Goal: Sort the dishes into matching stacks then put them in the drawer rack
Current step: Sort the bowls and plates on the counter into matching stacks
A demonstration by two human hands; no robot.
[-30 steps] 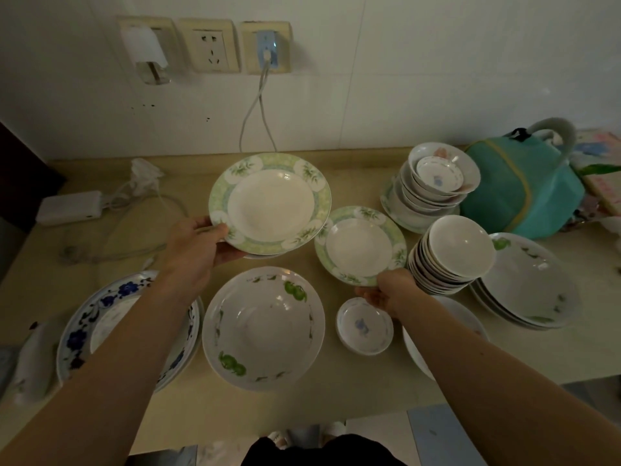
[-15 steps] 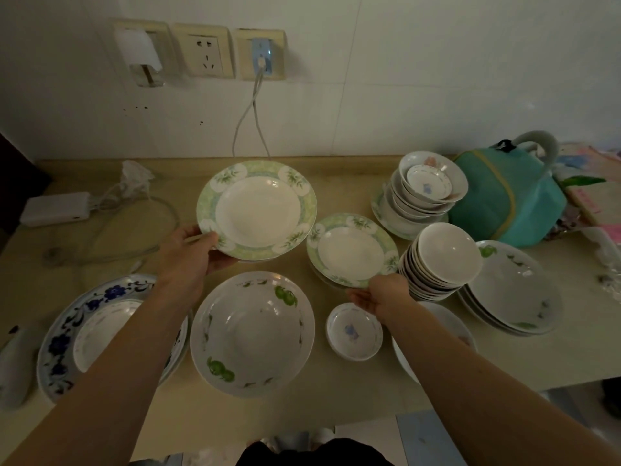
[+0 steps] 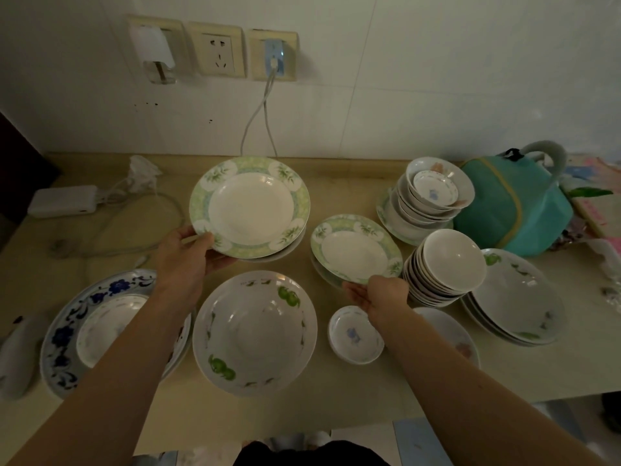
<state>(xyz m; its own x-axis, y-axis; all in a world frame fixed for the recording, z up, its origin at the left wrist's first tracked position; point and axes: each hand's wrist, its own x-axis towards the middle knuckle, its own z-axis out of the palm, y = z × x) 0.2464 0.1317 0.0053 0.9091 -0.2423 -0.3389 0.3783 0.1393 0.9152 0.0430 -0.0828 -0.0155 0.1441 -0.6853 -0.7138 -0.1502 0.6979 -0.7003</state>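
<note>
My left hand (image 3: 184,260) grips the near-left rim of a large green-rimmed plate (image 3: 249,207), which sits tilted over another plate beneath it. My right hand (image 3: 379,293) holds the near edge of a smaller green-rimmed plate (image 3: 355,253), with a matching plate under it. In front lie a big white bowl with green fruit (image 3: 255,332) and a small saucer with a blue flower (image 3: 354,335). A tilted stack of white bowls (image 3: 443,267) stands just right of my right hand.
A blue-flowered plate (image 3: 67,334) lies at the left. Patterned bowls (image 3: 433,196) are stacked at the back right beside a teal bag (image 3: 514,206). Wide fruit-pattern plates (image 3: 517,297) sit at the right. A white charger (image 3: 64,200) and cables lie at the back left.
Both plates have come down toward the counter, each over a matching plate. The view has shifted slightly; my hands keep their grip.
</note>
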